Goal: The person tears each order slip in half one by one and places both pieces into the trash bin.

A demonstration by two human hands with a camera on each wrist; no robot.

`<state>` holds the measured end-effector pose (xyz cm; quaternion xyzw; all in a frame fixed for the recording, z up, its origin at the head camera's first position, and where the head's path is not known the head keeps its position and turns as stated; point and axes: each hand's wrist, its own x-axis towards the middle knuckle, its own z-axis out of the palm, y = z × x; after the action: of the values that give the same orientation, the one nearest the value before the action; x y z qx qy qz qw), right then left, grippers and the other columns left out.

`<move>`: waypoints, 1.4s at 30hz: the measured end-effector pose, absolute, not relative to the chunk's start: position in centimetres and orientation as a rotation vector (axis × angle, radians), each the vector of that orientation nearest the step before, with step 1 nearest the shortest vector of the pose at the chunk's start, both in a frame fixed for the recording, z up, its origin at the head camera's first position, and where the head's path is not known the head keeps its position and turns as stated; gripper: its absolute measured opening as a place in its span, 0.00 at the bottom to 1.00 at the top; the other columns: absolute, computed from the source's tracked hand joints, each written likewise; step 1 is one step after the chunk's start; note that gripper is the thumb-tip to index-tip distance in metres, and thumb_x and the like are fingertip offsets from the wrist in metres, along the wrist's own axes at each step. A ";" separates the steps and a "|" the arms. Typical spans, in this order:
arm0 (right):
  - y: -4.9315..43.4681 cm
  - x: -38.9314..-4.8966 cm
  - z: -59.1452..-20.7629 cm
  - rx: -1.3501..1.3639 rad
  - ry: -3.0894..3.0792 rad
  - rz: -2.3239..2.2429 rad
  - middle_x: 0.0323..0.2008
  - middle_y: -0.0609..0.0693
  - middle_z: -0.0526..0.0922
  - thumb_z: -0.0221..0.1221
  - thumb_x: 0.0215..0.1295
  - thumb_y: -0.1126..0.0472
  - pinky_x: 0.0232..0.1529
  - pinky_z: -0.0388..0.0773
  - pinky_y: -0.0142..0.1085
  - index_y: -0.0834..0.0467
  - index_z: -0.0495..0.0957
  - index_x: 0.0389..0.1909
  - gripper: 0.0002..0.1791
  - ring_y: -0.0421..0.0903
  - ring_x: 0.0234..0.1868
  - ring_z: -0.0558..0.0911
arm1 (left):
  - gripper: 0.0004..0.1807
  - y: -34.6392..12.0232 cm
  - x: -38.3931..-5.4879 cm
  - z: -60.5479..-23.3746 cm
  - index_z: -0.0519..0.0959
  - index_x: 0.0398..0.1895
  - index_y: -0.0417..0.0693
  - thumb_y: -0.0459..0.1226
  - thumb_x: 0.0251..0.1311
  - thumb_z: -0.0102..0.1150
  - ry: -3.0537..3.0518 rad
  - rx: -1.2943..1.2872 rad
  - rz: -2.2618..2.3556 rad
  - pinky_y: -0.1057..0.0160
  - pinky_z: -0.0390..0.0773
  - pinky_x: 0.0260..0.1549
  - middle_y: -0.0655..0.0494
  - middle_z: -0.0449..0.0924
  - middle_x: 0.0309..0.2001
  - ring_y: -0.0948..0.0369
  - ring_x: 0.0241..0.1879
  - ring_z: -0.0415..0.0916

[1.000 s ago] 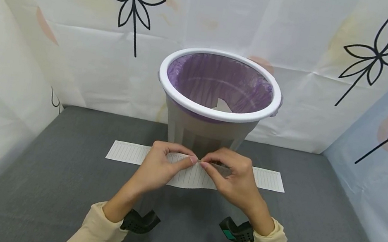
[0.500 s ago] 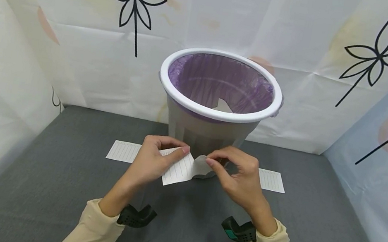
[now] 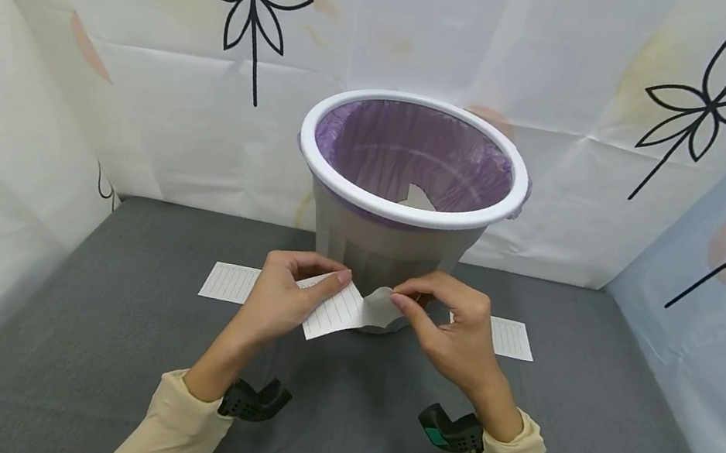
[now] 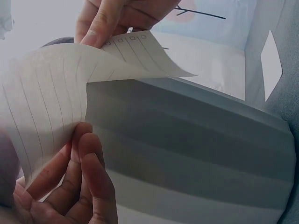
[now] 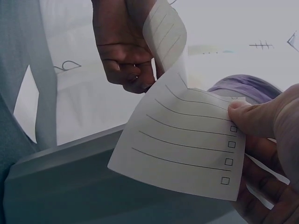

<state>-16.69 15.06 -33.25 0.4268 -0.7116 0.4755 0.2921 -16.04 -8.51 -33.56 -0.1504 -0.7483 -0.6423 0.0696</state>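
Note:
A lined sheet of paper with small checkboxes along one edge is stretched between my two hands, in front of the bin. It is partly torn from its upper edge; both halves still join lower down, and the right half is twisted over, its plain back showing in the head view. My left hand pinches the left half between thumb and fingers. On the other side, my right hand pinches the right half, its thumb close to the checkboxes in the right wrist view.
Behind the hands stands a waste bin with a white rim and purple liner; a pale paper piece shows inside. Lined sheets lie on the grey table, one at left and one at right. Printed cloth walls surround the table.
My hands have moved apart from where they met at the sheet's top edge. A tear has opened between them, and the right half has turned over.

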 end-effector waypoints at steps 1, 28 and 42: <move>15.1 -16.7 -33.2 1.134 -1.896 1.268 0.31 0.47 0.86 0.66 0.69 0.59 0.33 0.75 0.29 0.59 0.87 0.34 0.08 0.40 0.28 0.79 | 0.07 -8.5 -16.1 -33.6 0.88 0.38 0.37 0.33 0.63 0.68 -2.252 -0.449 -1.932 0.65 0.79 0.28 0.48 0.87 0.35 0.57 0.33 0.82; 15.9 -16.7 -32.9 1.072 -1.875 1.284 0.31 0.50 0.86 0.67 0.68 0.61 0.35 0.76 0.28 0.60 0.87 0.34 0.06 0.40 0.28 0.79 | 0.09 -9.7 -16.5 -33.7 0.87 0.41 0.35 0.33 0.64 0.67 -2.223 -0.361 -1.932 0.67 0.78 0.27 0.46 0.87 0.38 0.60 0.30 0.80; 16.0 -16.7 -32.7 1.072 -1.865 1.273 0.30 0.50 0.86 0.66 0.70 0.57 0.35 0.77 0.28 0.61 0.86 0.34 0.11 0.40 0.29 0.80 | 0.09 -10.2 -16.6 -33.6 0.87 0.41 0.33 0.32 0.64 0.67 -2.201 -0.343 -1.938 0.68 0.78 0.27 0.44 0.86 0.38 0.59 0.31 0.80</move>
<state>-16.68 15.99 -32.71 0.4071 -0.7079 0.4832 0.3157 -16.63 -10.21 -33.63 -0.1158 -0.7420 -0.6536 0.0944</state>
